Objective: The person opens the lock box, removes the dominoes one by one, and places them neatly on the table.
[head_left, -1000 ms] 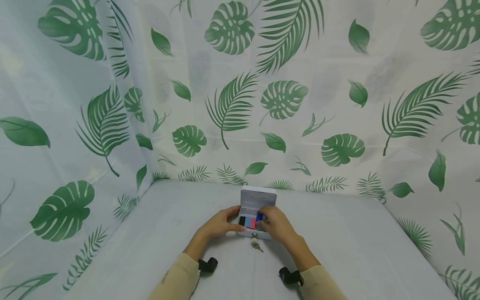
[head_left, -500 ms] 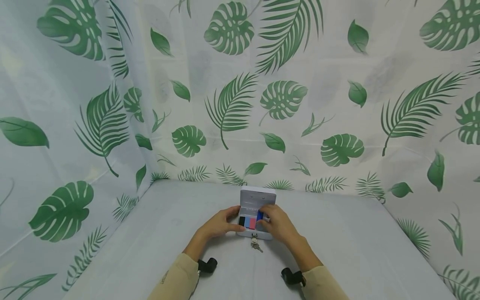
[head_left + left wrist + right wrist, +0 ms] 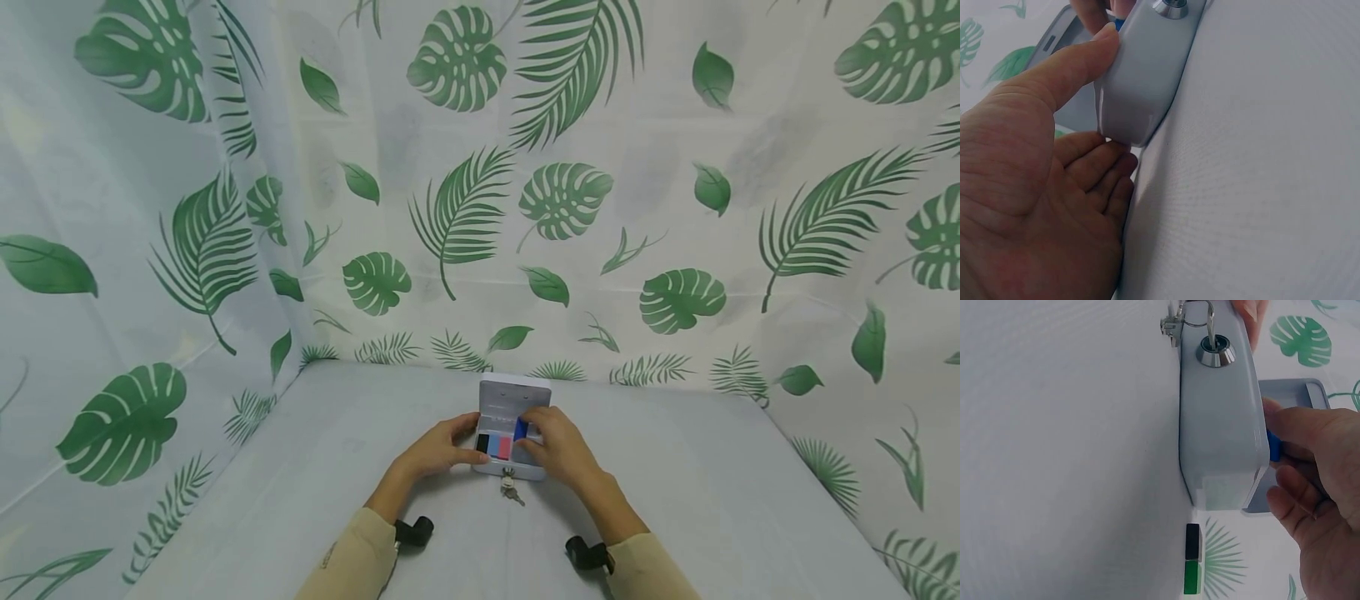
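Note:
A grey metal cash box (image 3: 491,470) stands on the white table with its lid (image 3: 514,400) raised. Its lock (image 3: 1215,351) faces front with a key in it. Black (image 3: 483,443), light blue (image 3: 493,445) and pink (image 3: 505,448) blocks sit side by side inside, on the left. My right hand (image 3: 556,443) reaches over the right wall and pinches a blue block (image 3: 521,428) beside the pink one. My left hand (image 3: 437,448) holds the box's left end, thumb on the front rim and fingertips at the side, as the left wrist view (image 3: 1041,181) shows.
A key ring (image 3: 512,490) with a spare key hangs from the lock over the table. In the right wrist view, a black piece (image 3: 1192,542) and a green piece (image 3: 1191,577) lie near the box's right end. Leaf-printed cloth (image 3: 480,208) rises behind the table.
My right wrist and forearm have shifted slightly to the right, with the fingers still on the blue block. The left hand and the box stay about where they were.

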A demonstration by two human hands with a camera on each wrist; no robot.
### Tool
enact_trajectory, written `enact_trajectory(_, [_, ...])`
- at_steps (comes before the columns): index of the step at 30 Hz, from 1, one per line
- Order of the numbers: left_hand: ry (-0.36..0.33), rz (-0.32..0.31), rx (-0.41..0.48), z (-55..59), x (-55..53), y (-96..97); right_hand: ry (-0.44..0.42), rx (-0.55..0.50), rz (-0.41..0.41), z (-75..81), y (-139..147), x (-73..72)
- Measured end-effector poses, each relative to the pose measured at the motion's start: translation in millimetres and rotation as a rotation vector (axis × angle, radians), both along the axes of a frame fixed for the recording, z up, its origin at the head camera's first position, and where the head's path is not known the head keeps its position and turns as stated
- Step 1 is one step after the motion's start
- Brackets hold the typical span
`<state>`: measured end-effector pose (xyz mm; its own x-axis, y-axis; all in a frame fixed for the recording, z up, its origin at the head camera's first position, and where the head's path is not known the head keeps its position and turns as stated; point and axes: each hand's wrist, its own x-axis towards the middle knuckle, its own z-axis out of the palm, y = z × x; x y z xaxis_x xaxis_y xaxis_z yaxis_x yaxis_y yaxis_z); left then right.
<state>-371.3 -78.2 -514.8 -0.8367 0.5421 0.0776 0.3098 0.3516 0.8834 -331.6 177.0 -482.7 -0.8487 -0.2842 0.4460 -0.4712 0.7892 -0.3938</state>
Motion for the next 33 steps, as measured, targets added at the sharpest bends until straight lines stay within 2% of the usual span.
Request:
enact_trajectory(15, [0.003, 0.005, -0.015, 0.8, -1.1, -1.0, 0.004, 0.0, -0.018, 3.0, 5.2, 2.1])
enact_trajectory(26, [0.013, 0.019, -0.026, -0.3, -0.5, 0.2, 0.04, -0.006, 0.012, 3.3, 14.8, 1.5])
enact_trajectory(33, [0.011, 0.022, -0.034, 0.5, -0.4, 1.1, 0.032, 0.006, -0.001, 4.9, 21.4, 0.4])
